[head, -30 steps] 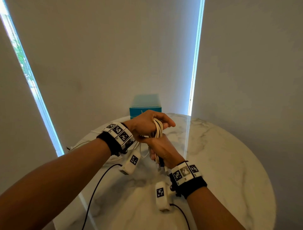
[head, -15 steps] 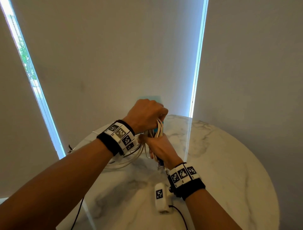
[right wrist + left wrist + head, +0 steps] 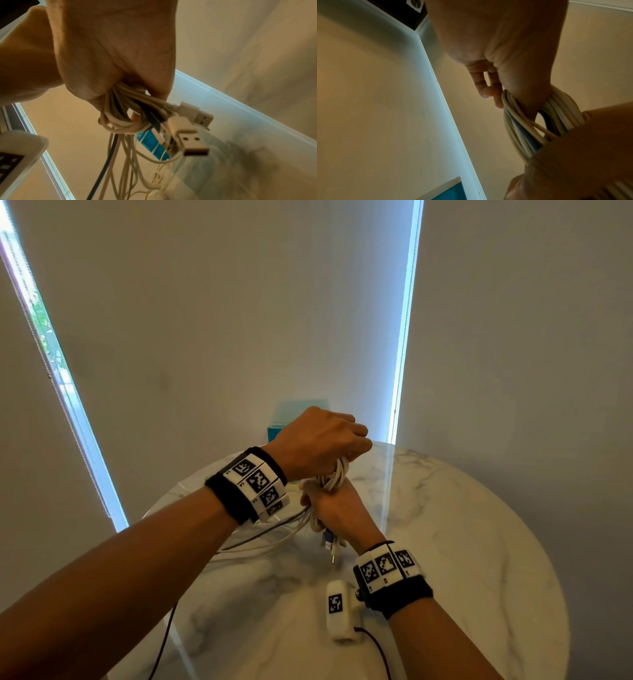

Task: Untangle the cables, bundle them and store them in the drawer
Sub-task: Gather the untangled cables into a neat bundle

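A coil of white cables is held upright above the marble table between both hands. My left hand sits knuckles-up on the coil's top; in the left wrist view its thumb hooks through the upper loop of the cables. Below it, my right hand grips the coil's middle, and the strands bunch out of its fist. White USB plugs hang under that fist. Loose strands, one of them dark, trail left onto the table. The teal drawer box stands behind, mostly hidden by my left hand.
Grey blinds close off the back, with bright window slits at the left and right. The round table's edge curves close on the right and the left. Black sensor leads run from my wrists over the near tabletop.
My left hand has lifted and rolled over the top of the coil, now hiding the teal box. The loose strands have drawn up nearer the hands. My right hand has kept its grip.
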Tool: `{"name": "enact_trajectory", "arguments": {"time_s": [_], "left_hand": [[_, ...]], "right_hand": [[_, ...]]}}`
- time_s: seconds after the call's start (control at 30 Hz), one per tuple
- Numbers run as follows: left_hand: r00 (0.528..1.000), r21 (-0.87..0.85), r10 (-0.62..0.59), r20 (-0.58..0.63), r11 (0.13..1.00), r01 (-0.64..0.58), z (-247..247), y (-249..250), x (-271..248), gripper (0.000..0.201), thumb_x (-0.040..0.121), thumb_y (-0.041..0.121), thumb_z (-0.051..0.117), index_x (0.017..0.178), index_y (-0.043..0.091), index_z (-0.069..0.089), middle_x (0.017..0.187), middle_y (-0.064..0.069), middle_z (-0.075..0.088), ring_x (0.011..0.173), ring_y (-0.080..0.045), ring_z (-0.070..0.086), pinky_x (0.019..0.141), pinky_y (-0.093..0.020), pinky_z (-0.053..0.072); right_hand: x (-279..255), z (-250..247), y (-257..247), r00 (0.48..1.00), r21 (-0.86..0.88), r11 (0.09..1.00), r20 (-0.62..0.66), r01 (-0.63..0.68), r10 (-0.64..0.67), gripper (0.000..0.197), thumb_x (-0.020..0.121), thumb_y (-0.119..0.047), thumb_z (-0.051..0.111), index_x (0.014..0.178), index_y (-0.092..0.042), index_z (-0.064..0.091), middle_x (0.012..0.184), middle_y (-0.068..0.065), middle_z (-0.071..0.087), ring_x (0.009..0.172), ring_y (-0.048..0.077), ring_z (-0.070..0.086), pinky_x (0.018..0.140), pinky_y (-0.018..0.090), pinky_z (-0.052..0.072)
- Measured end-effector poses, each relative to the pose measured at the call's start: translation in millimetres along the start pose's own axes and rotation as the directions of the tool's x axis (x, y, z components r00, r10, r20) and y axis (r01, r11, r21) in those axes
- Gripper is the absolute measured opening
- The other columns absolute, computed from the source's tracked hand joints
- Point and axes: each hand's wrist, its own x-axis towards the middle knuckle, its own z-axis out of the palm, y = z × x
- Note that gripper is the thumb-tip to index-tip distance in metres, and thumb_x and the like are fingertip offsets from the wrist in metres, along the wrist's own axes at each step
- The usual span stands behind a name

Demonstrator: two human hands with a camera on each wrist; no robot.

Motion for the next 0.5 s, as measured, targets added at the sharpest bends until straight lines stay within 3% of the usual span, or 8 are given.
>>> {"name": "enact_trajectory", "arguments": {"time_s": [0.17,0.27,0.37,0.5], "left_hand": [[0.996,-0.030,0.087,-0.006,0.996,-0.087,-3,4,7,0.035,0.076,-0.007,0.076,0.076,0.020,0.053,0.076,0.008,0.044,0.069,-0.013,0.043,0.057,-0.018,0.012],[0.984,-0.018,0.177,-0.008,0.984,-0.177,-6,7,6,0.047,0.072,-0.009,0.075,0.075,0.022,0.041,0.075,0.009,0.038,0.069,-0.013,0.041,0.056,-0.019,0.007],[0.980,-0.026,0.193,-0.038,0.981,-0.194,-7,11,4,0.044,0.069,-0.011,0.074,0.074,0.020,0.043,0.074,0.005,0.047,0.070,-0.014,0.040,0.056,-0.020,0.006],[0.987,-0.125,0.107,-0.121,0.985,-0.122,0,14,8,0.029,0.073,-0.007,0.074,0.076,0.017,0.059,0.077,0.003,0.059,0.073,-0.015,0.048,0.058,-0.018,0.011]], "right_hand": [[-6,-9,-2,0.994,0.030,0.994,0.035,0.102,-0.103,0.014,0.107,-0.018,0.060,0.096,-0.015,0.069,0.078,-0.015,0.068,0.068,-0.007,0.062,0.069,0.010,0.050],[-11,-10,-2,0.985,0.063,0.991,0.123,0.116,-0.123,0.017,0.108,-0.016,0.061,0.095,-0.023,0.068,0.083,-0.017,0.072,0.077,-0.005,0.067,0.076,0.012,0.054],[-14,-8,-4,0.988,0.065,0.992,0.099,0.110,-0.116,0.021,0.108,-0.013,0.060,0.094,-0.029,0.064,0.092,-0.007,0.070,0.078,-0.003,0.066,0.078,0.017,0.055],[-19,-2,-8,0.995,0.228,0.970,0.030,0.084,-0.093,0.031,0.108,-0.003,0.056,0.091,-0.029,0.062,0.075,-0.023,0.071,0.068,-0.013,0.065,0.070,0.010,0.054]]}}
